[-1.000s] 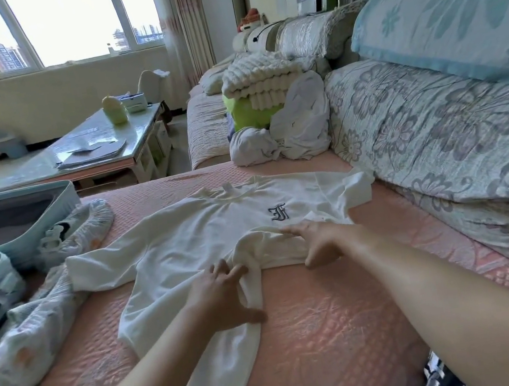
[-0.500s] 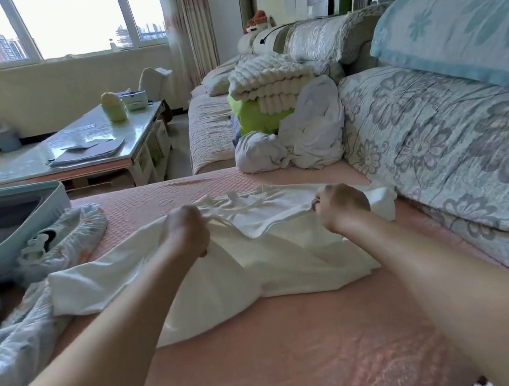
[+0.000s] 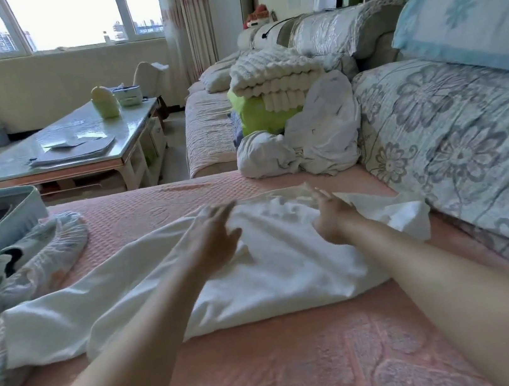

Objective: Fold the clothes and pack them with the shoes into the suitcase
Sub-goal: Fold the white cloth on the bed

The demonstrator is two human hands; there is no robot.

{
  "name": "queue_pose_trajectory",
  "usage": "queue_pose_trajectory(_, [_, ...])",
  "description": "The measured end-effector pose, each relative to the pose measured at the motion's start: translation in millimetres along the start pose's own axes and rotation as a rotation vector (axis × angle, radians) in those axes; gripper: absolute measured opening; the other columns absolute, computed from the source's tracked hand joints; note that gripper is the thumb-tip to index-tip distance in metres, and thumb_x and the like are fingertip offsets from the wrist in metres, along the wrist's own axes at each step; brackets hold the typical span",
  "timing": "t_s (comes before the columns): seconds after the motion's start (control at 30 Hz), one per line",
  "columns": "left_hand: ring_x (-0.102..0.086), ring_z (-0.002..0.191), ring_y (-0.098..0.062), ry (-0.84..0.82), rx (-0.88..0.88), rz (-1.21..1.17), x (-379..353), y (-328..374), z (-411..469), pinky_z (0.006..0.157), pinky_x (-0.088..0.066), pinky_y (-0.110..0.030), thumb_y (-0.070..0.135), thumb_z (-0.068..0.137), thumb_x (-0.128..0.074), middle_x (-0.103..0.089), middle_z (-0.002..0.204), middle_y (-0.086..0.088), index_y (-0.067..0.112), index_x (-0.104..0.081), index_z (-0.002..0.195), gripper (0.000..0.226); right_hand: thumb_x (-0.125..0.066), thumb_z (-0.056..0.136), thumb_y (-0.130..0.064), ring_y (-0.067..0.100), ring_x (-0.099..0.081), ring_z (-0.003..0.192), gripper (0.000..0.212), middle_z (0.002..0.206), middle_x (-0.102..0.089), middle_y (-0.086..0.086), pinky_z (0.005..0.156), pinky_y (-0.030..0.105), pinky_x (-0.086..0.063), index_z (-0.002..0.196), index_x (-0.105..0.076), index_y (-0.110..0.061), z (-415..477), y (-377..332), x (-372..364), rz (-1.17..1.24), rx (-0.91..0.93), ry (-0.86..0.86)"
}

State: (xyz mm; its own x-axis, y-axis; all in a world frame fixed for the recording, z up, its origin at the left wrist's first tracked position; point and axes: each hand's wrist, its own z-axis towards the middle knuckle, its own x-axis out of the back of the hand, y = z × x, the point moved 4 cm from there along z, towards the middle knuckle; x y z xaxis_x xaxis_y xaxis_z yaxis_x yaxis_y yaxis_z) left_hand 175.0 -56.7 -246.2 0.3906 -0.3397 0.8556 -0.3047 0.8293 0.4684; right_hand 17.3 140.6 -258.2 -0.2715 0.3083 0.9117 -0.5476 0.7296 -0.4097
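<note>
Diff vs 0.5 s ago: both hands were fists clamped on the white long-sleeved cotton shirt point(image 3: 275, 275), its edge lifted. Now they've let go. The left hand point(image 3: 216, 235) is wide, with fingers straight and spread, holding nothing. The right hand point(image 3: 332, 217) is the same, palm turned inward and fingers straight. Both are over the shirt's far edge; motion blur, so contact can't be told.

Vs 1 s ago: the shirt lay flat with its dark chest monogram up. Now it is doubled over and the monogram is hidden. The fold is rumpled, bunched at the far edge.

The shirt sits mid-way across the pink quilted sofa cover point(image 3: 305, 367). Its long axis runs left-right: one sleeve end points near-left, the other end reaches the grey floral cushions point(image 3: 454, 146) on the right.

The open light-blue hard-shell suitcase point(image 3: 1, 210) is at the left edge, well apart from the shirt. A pale patterned garment point(image 3: 55, 242) lies between them, against the suitcase.
</note>
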Motion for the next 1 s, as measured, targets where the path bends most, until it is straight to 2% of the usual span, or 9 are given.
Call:
queue_pose_trajectory(0.07, [-0.024, 0.147, -0.022, -0.210, -0.096, 0.124, -17, 9, -13, 0.119, -0.021, -0.037, 0.043, 0.098, -0.054, -0.028, 0.161, -0.002, 0.035, -0.032, 0.153, 0.060, -0.041, 0.098, -0.016, 0.026, -0.022, 0.150, 0.068, 0.167, -0.013, -0.001, 0.119, 0.044, -0.019, 0.159, -0.017, -0.030, -5, 13, -4, -0.147, -0.042, -0.050])
queue_pose_trajectory(0.17, [-0.002, 0.153, -0.025, -0.562, -0.015, 0.343, -47, 7, -37, 0.122, -0.010, -0.048, 0.059, 0.097, -0.043, -0.005, 0.166, -0.004, 0.037, -0.017, 0.156, 0.069, -0.039, 0.097, -0.018, 0.030, -0.032, 0.143, 0.061, 0.162, -0.024, 0.006, 0.116, 0.042, -0.026, 0.156, -0.026, -0.026, -24, 31, -7, -0.301, -0.073, -0.069])
queue_pose_trajectory(0.33, [0.002, 0.153, -0.023, -0.448, -0.121, 0.427, -53, 35, -56, 0.122, -0.008, -0.046, 0.055, 0.099, -0.041, 0.000, 0.167, -0.003, 0.036, -0.011, 0.157, 0.068, -0.034, 0.103, -0.029, 0.036, -0.045, 0.127, 0.046, 0.143, -0.040, 0.017, 0.103, 0.045, -0.041, 0.148, -0.032, -0.017, -69, 59, 0, -0.298, -0.195, 0.040])
queue_pose_trajectory(0.47, [-0.006, 0.152, -0.019, -0.514, -0.307, 0.375, -77, 78, -77, 0.120, -0.017, -0.045, 0.065, 0.092, -0.048, -0.007, 0.166, 0.003, 0.043, -0.014, 0.155, 0.075, -0.034, 0.104, -0.024, 0.033, -0.057, 0.115, 0.060, 0.136, -0.050, 0.014, 0.081, 0.036, -0.042, 0.157, -0.009, -0.023, -93, 60, 3, -0.248, -0.228, 0.073])
queue_pose_trajectory(0.63, [-0.003, 0.153, -0.021, -0.561, -0.379, 0.385, -86, 94, -104, 0.123, -0.014, -0.045, 0.055, 0.096, -0.048, -0.005, 0.166, 0.005, 0.048, -0.014, 0.154, 0.068, -0.042, 0.103, -0.018, 0.027, -0.067, 0.093, 0.062, 0.117, -0.064, 0.007, 0.070, 0.035, -0.051, 0.156, -0.012, -0.027, -101, 67, 25, -0.525, -0.128, 0.152])
queue_pose_trajectory(0.77, [-0.003, 0.153, -0.013, -0.533, -0.371, 0.363, -71, 75, -119, 0.124, -0.011, -0.044, 0.055, 0.097, -0.045, -0.007, 0.166, 0.010, 0.046, -0.015, 0.154, 0.065, -0.056, 0.091, -0.014, 0.029, -0.050, 0.121, 0.060, 0.136, -0.046, 0.013, 0.096, 0.040, -0.042, 0.146, -0.032, -0.023, -107, 56, 23, -0.826, -0.101, 0.044])
queue_pose_trajectory(0.83, [-0.003, 0.152, -0.012, -0.510, -0.326, 0.373, -60, 59, -126, 0.124, -0.010, -0.040, 0.055, 0.098, -0.044, -0.008, 0.165, 0.011, 0.044, -0.014, 0.155, 0.066, -0.057, 0.089, -0.012, 0.035, -0.034, 0.137, 0.069, 0.150, -0.029, 0.019, 0.111, 0.046, -0.031, 0.150, -0.027, -0.024, -106, 40, 17, -0.904, -0.008, 0.044])
queue_pose_trajectory(0.9, [-0.006, 0.152, -0.010, -0.485, -0.285, 0.355, -47, 46, -134, 0.122, -0.011, -0.033, 0.053, 0.100, -0.041, -0.011, 0.165, 0.012, 0.042, -0.014, 0.156, 0.063, -0.052, 0.090, -0.007, 0.036, -0.022, 0.146, 0.074, 0.159, -0.017, 0.018, 0.119, 0.049, -0.020, 0.155, -0.022, -0.026, -104, 16, 8, -0.855, 0.108, 0.033])
queue_pose_trajectory(1.0, [-0.028, 0.146, -0.012, -0.367, -0.230, 0.268, -25, 23, -145, 0.115, -0.028, -0.031, 0.039, 0.103, -0.040, -0.031, 0.158, 0.013, 0.037, -0.029, 0.154, 0.052, -0.054, 0.089, -0.014, 0.026, -0.032, 0.142, 0.071, 0.157, -0.031, 0.004, 0.118, 0.041, -0.026, 0.154, -0.030, -0.031, -104, -32, -15, -0.567, 0.268, -0.063])
